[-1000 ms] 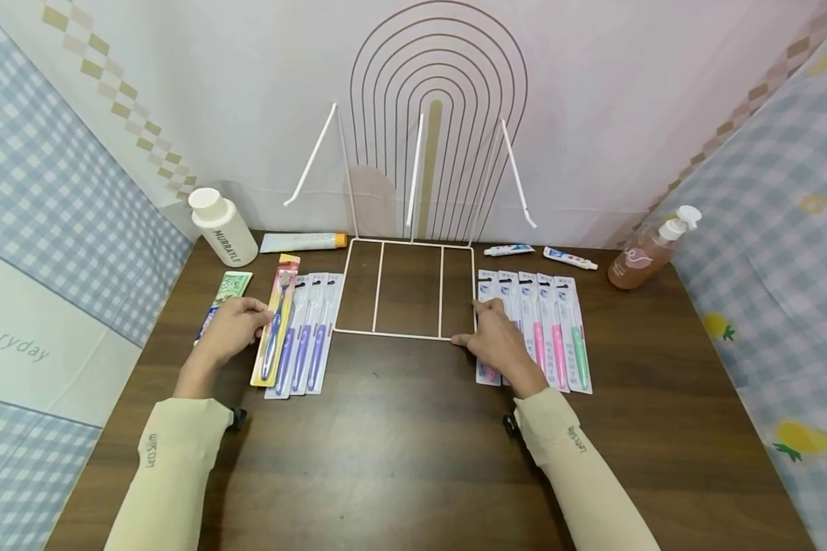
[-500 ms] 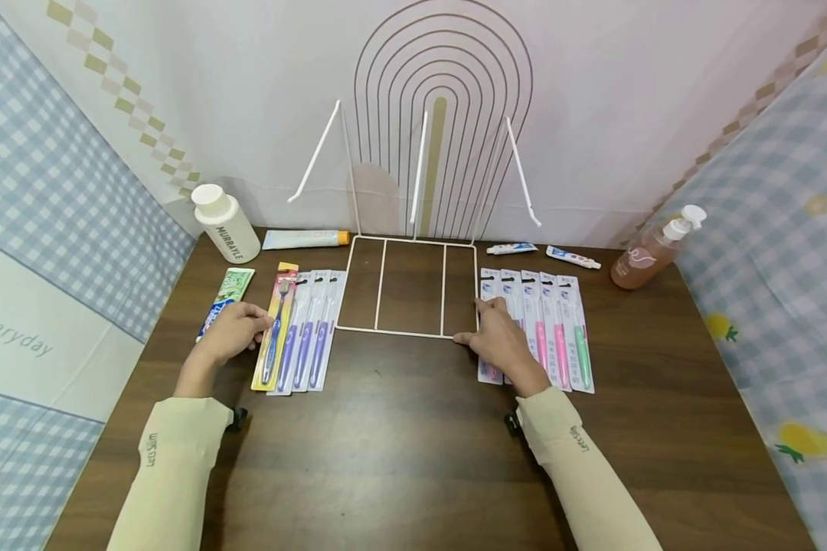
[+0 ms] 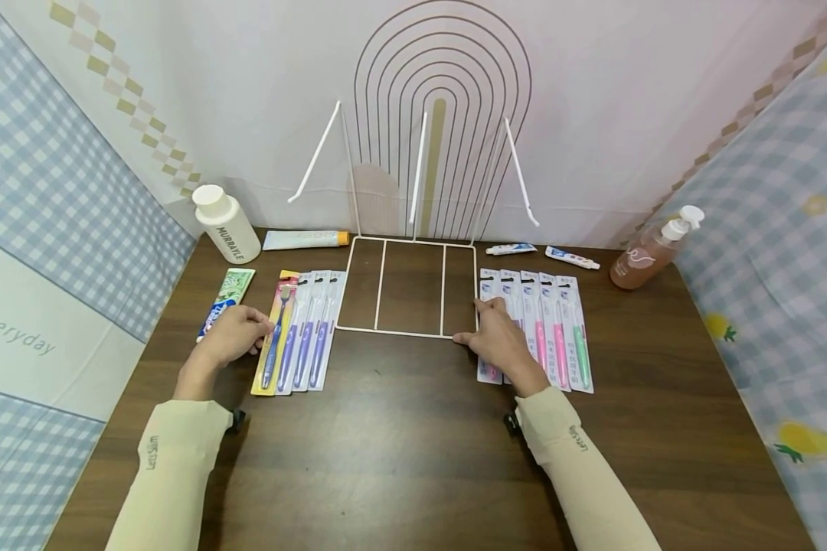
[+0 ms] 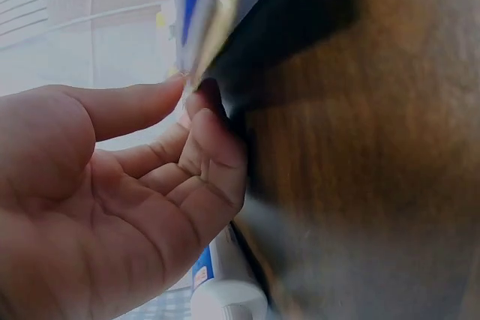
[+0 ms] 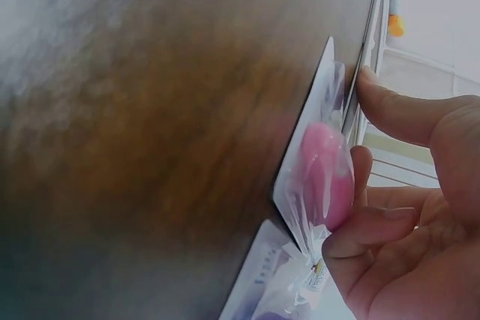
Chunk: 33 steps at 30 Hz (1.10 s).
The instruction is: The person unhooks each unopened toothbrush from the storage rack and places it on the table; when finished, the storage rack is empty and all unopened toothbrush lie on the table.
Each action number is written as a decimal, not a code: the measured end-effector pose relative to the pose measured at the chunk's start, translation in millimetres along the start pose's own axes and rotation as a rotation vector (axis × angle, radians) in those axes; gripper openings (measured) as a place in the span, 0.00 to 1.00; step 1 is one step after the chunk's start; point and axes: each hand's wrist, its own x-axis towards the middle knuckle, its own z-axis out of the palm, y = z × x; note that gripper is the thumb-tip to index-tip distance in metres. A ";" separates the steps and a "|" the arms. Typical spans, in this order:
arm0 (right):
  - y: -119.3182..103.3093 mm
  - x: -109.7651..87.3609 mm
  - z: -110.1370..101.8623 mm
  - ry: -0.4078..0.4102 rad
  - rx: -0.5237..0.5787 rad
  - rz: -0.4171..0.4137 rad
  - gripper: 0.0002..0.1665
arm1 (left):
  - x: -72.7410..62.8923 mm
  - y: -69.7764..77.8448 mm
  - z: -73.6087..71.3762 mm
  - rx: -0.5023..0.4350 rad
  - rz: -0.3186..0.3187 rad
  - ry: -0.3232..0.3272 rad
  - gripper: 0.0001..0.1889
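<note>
At the left, my left hand point(image 3: 233, 337) pinches the edge of a yellow-and-red carded toothbrush pack point(image 3: 267, 371) with a blue toothbrush in it. In the left wrist view the thumb and forefinger meet on the card's edge point(image 4: 199, 58), while the other fingers curl below. Several purple toothbrush packs point(image 3: 317, 360) lie right beside it. My right hand point(image 3: 498, 337) holds the front right corner of a white wire rack point(image 3: 406, 334), thumb on the front wire and forefinger at the side wire. It partly covers a row of toothbrush packs point(image 3: 558, 352); a pink handle point(image 5: 326, 177) shows under the fingers.
Three hook arms point(image 3: 416, 172) rise from the rack's back and reach forward. Toothpaste tubes point(image 3: 302, 240) lie along the back, and a green-and-blue tube point(image 3: 227, 298) beside the left hand. A white bottle point(image 3: 227, 229) stands back left, a pump bottle point(image 3: 644, 260) back right.
The yellow toothbrush pack has come down and slightly toward me, now level with the purple packs. My left hand stays on its edge; the right hand keeps its place at the rack.
</note>
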 end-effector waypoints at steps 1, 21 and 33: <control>0.2 0.0 0.6 0.000 0.000 0.002 0.60 | -0.6 0.6 0.2 0.004 -0.003 0.004 0.17; -1.6 -1.3 0.3 -0.005 0.011 0.001 0.61 | 18.2 -24.4 5.1 0.103 -0.067 0.024 0.18; 2.7 2.0 3.1 -0.010 0.000 0.017 0.61 | -1.1 -4.7 7.5 0.094 -0.067 0.055 0.18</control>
